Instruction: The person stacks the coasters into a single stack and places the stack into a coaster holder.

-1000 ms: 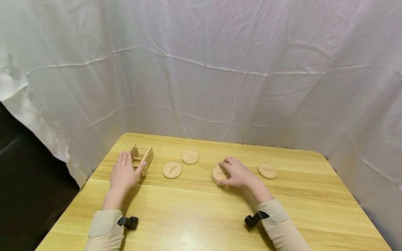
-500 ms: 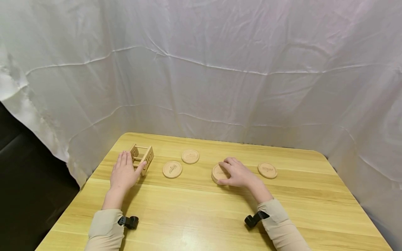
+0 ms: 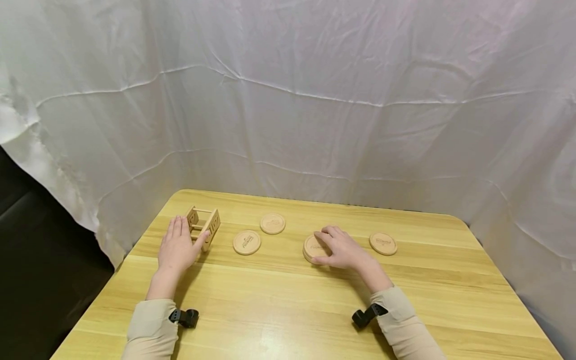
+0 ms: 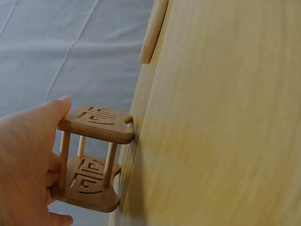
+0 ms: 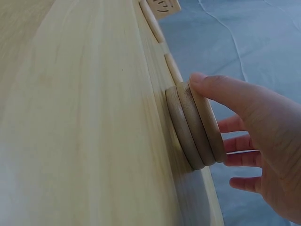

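At the table's left, my left hand holds a small wooden coaster holder by its two cut-out side panels. Thumb on one panel, fingers at the other, as the left wrist view shows; round rods join the panels. My right hand is over a stack of three round wooden coasters. In the right wrist view its thumb and fingers pinch the rim of the top coaster, which lies flush on the two below. Part of the stack is hidden under the hand in the head view.
Two single coasters, one nearer and one farther, lie flat between the holder and the stack. Another coaster lies right of my right hand. A pale curtain hangs behind the wooden table.
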Available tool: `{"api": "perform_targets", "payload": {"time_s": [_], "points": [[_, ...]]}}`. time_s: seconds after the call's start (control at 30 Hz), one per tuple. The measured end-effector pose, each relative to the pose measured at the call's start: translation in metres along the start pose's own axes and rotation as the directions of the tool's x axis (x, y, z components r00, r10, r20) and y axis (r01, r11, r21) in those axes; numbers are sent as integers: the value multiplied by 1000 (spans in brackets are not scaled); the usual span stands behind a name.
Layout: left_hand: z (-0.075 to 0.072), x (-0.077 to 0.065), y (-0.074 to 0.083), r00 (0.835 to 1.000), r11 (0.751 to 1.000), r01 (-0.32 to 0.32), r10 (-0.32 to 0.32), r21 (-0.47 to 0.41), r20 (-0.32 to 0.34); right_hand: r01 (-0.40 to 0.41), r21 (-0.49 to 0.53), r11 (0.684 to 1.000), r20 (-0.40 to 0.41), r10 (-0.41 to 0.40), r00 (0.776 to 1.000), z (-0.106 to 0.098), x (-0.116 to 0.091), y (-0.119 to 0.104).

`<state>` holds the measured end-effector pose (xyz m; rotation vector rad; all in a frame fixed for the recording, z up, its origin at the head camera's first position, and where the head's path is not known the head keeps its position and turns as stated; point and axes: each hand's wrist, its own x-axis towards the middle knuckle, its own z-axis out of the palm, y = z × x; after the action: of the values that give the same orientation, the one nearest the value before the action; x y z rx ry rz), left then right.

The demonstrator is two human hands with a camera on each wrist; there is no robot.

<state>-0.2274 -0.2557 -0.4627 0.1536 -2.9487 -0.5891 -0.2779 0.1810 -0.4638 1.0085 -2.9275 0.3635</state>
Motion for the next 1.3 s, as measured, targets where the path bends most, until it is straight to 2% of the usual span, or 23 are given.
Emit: {"api": "perform_targets", "payload": {"time_s": [0.4, 0.77, 1.1, 1.3], "points": [[0, 1, -1, 1000, 1000, -4, 4, 4, -3, 5, 0, 1000, -65, -5, 998, -6, -13, 9], [-2, 0, -1, 1000, 1000, -3, 3, 4, 1, -55, 9, 998, -61, 56, 997, -4, -28, 27], [-1, 0, 1, 1000, 1000, 0, 0, 3, -2, -126, 18, 992, -96, 128, 987, -4, -42, 43], [0, 0, 1, 1000, 1000, -3, 3, -3, -4, -142, 16, 990, -115, 143, 983, -10, -49, 53]]}}
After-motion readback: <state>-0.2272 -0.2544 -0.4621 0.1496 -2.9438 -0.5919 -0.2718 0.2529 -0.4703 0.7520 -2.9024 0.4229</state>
